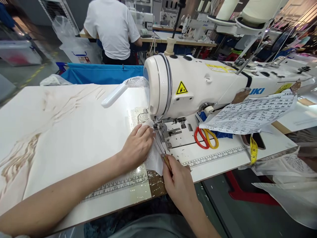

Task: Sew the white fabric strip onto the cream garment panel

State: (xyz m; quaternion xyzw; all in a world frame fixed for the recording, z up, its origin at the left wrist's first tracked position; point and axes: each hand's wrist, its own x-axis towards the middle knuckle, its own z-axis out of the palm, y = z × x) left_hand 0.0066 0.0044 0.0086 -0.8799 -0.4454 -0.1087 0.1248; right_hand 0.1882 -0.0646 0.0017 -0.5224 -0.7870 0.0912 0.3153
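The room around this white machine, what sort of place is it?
Most likely a garment sewing workshop. An industrial sewing machine stands on the worktable, more sewing machines line the benches behind, and large thread cones sit overhead. Scissors and a yellow tape measure lie nearby.

Your left hand (pixel 137 144) covers most of the white cloth (pixel 154 158) at the presser foot. The needle is too small to make out. Your right hand (pixel 178 182) hides the handle of the thin tool (pixel 160 150).
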